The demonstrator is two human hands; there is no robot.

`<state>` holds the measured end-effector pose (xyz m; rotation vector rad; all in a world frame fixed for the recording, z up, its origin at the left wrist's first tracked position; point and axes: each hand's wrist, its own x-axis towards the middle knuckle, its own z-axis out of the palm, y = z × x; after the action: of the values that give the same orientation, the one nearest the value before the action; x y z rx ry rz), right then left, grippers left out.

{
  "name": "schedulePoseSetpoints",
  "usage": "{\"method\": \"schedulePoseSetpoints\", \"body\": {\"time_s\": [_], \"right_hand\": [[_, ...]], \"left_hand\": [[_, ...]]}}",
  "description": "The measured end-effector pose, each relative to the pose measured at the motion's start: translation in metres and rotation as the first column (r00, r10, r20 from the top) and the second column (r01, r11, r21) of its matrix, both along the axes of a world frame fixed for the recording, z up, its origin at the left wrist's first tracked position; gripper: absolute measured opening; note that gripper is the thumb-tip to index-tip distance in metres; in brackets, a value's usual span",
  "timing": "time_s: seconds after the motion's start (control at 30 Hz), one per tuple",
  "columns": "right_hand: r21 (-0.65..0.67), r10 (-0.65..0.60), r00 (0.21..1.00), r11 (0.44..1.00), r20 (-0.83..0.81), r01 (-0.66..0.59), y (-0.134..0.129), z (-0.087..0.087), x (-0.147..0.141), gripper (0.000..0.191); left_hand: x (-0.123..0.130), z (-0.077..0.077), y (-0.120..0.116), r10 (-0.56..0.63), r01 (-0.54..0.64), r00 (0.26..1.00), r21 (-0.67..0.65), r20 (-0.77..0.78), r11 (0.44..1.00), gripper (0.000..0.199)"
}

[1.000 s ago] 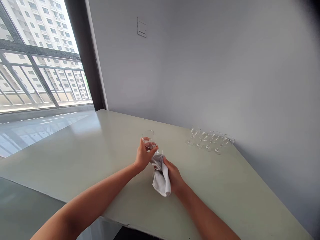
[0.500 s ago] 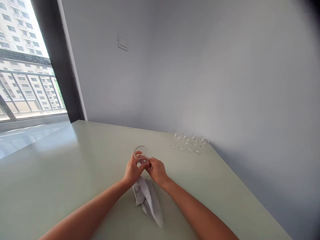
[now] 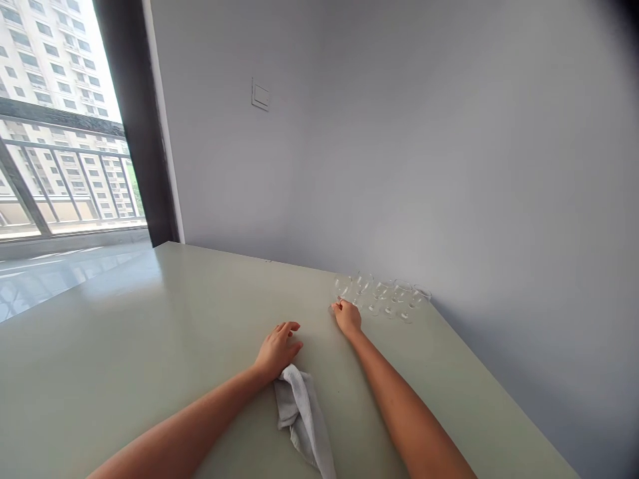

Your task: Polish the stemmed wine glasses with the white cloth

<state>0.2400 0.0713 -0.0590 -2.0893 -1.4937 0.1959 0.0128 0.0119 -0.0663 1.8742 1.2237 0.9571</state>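
Observation:
My right hand [image 3: 348,317] is closed around the stem of a clear wine glass [image 3: 343,286], which stands upright at the left end of a row of similar glasses [image 3: 383,291]. The glass's foot is partly hidden by my fingers. My left hand [image 3: 278,349] rests low over the table with fingers apart and nothing in it. Just below its wrist lies a crumpled grey cloth [image 3: 302,416], touching or nearly touching the heel of that hand.
The pale green table [image 3: 174,346] meets a grey wall [image 3: 449,166] behind the glasses and along the right side. A light switch [image 3: 260,94] is on the wall. At the left, a dark frame [image 3: 132,120] borders a view of a railing and tall buildings.
My right hand has carried the wine glass away from my left hand, rightward and forward to the row's left end. My left hand has let go of it and opened. The view shifted slightly.

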Motion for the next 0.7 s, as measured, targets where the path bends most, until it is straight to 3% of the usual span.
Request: {"method": "schedulePoseSetpoints", "body": {"time_s": [0.33, 0.5, 0.6, 0.7], "right_hand": [[-0.037, -0.070, 0.992, 0.997, -0.109, 0.067, 0.022, 0.006, 0.012, 0.017], [0.001, -0.068, 0.968, 0.998, -0.241, 0.070, -0.005, 0.020, 0.011, 0.027], [-0.007, 0.024, 0.947, 1.000, -0.321, -0.028, -0.050, 0.029, -0.003, 0.035], [-0.048, 0.225, 0.885, 0.963, -0.408, -0.267, -0.114, 0.036, -0.028, 0.045]], "left_hand": [[0.000, 0.002, -0.001, 0.008, 0.000, 0.993, -0.066, 0.122, 0.998, 0.022], [-0.004, 0.002, 0.001, 0.005, 0.006, 0.995, -0.104, 0.099, 0.995, 0.022], [-0.015, 0.016, 0.003, -0.202, 0.240, 0.960, -0.196, 0.194, 0.951, 0.031], [-0.032, 0.041, 0.004, -0.486, 0.561, 0.820, -0.260, 0.302, 0.786, 0.037]]}}
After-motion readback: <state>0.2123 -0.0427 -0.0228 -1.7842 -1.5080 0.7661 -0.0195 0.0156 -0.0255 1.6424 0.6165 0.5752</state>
